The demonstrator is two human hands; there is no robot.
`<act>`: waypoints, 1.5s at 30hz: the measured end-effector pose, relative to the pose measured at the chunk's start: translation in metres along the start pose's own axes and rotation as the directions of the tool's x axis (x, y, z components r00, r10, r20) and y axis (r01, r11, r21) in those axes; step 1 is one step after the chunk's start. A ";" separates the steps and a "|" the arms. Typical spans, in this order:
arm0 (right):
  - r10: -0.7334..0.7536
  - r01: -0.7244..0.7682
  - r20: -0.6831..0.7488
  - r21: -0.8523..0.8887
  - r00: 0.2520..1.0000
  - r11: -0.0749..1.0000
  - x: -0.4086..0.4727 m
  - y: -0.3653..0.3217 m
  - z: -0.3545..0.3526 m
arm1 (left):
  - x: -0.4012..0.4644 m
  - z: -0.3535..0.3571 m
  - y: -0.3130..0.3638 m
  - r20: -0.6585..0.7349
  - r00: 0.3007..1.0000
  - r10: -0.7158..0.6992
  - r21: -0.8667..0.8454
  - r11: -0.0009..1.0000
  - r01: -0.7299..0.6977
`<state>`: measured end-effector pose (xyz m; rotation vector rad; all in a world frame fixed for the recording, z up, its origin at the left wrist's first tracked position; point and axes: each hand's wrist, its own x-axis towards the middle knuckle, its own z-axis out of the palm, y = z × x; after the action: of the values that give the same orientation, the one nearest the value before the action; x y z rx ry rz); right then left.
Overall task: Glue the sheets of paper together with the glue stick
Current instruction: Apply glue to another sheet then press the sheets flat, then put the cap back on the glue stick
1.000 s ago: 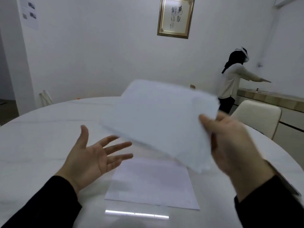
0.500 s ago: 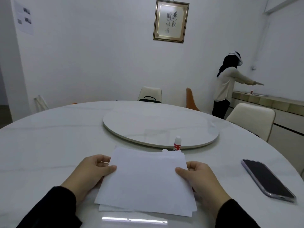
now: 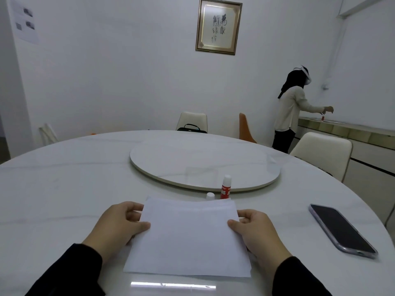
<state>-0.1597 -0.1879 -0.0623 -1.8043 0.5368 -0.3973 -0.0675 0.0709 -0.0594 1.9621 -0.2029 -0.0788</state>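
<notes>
White sheets of paper [image 3: 188, 240] lie stacked flat on the white round table [image 3: 64, 199] right in front of me. My left hand [image 3: 116, 226] grips the stack's left edge, thumb on top. My right hand [image 3: 254, 231] grips the right edge the same way. Just beyond the paper's far edge a red glue stick [image 3: 225, 188] stands upright with its white tip bare. Its white cap [image 3: 210, 196] sits beside it to the left, partly hidden by the paper.
A phone [image 3: 342, 229] lies face up on the table to the right. A raised turntable [image 3: 205, 163] fills the table's middle. Chairs [image 3: 322, 154] ring the far side. A person [image 3: 292, 112] stands at a counter far right.
My right hand brought the top sheet down from the air onto the lower sheet. Both hands then closed on the stack's sides and squared its edges.
</notes>
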 end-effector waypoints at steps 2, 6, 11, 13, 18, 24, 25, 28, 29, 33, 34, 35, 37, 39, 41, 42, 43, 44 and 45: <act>-0.005 0.005 -0.001 -0.045 1.000 0.999 0.001 0.001 0.001 | 0.000 0.001 -0.001 -0.009 1.000 0.028 0.077 0.997 -0.028; -0.044 0.043 -0.003 -0.166 0.999 0.985 0.003 0.002 0.003 | 0.000 0.004 -0.003 -0.039 0.992 0.117 0.270 0.957 -0.102; -0.073 0.065 -0.022 -0.263 0.997 0.963 0.004 0.005 0.005 | 0.000 0.007 -0.004 -0.046 0.988 0.149 0.368 0.922 -0.122; -0.077 0.066 -0.031 -0.279 0.997 0.958 0.005 0.005 0.006 | 0.001 0.007 -0.004 -0.046 0.988 0.148 0.383 0.916 -0.120; -0.094 0.074 -0.044 -0.328 0.995 0.942 0.007 0.007 0.008 | 0.002 0.008 -0.005 -0.075 0.985 0.155 0.402 0.909 -0.112; -0.093 0.068 -0.065 -0.316 0.994 0.946 0.010 0.008 0.007 | 0.002 0.010 -0.005 -0.116 0.980 0.161 0.415 0.904 -0.099; -0.092 0.066 -0.069 -0.319 0.993 0.946 0.010 0.008 0.008 | 0.002 0.010 -0.005 -0.119 0.979 0.164 0.416 0.904 -0.100; -0.101 0.065 -0.082 -0.354 0.992 0.933 0.010 0.009 0.010 | 0.002 0.011 -0.005 -0.122 0.977 0.175 0.425 0.899 -0.108; -0.110 0.069 -0.087 -0.376 0.990 0.924 0.010 0.010 0.011 | 0.002 0.011 -0.005 -0.121 0.976 0.178 0.425 0.898 -0.111; -0.144 0.083 -0.087 -0.495 0.986 0.865 0.006 0.009 0.011 | 0.002 0.012 -0.006 -0.121 0.975 0.185 0.437 0.892 -0.115; -0.154 0.080 -0.094 -0.541 0.984 0.838 0.006 0.009 0.011 | 0.002 0.012 -0.006 -0.119 0.975 0.188 0.446 0.887 -0.116; -0.169 0.078 -0.102 -0.584 0.980 0.808 0.007 0.008 0.010 | 0.002 0.013 -0.006 -0.115 0.975 0.188 0.453 0.884 -0.117; -0.185 0.080 -0.121 -0.588 0.975 0.805 0.015 0.003 0.006 | 0.002 0.013 -0.006 -0.105 0.978 0.178 0.475 0.873 -0.108; -0.182 0.096 -0.127 -0.499 0.975 0.861 0.032 -0.005 0.004 | 0.003 0.013 -0.007 -0.092 0.983 0.161 0.500 0.861 -0.094; -0.162 0.106 -0.106 -0.408 0.981 0.907 0.051 -0.013 0.004 | 0.004 0.013 -0.007 -0.074 0.983 0.168 0.509 0.854 -0.108; -0.136 0.098 -0.082 -0.366 0.987 0.925 0.060 -0.014 0.005 | 0.005 0.013 -0.007 -0.068 0.981 0.179 0.511 0.851 -0.119; -0.109 0.084 -0.055 -0.335 0.992 0.938 0.068 -0.013 0.008 | 0.006 0.014 -0.007 -0.072 0.979 0.192 0.506 0.852 -0.130; -0.091 0.075 -0.036 -0.312 0.995 0.947 0.074 -0.010 0.011 | 0.008 0.014 -0.008 -0.085 0.975 0.204 0.496 0.857 -0.136; -0.087 0.073 -0.032 -0.296 0.996 0.952 0.079 -0.007 0.015 | 0.010 0.014 -0.009 -0.107 0.970 0.216 0.483 0.864 -0.139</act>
<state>-0.0849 -0.2175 -0.0604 -2.1144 0.5792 -0.4318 -0.0591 0.0601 -0.0728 2.4147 -0.3220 0.2747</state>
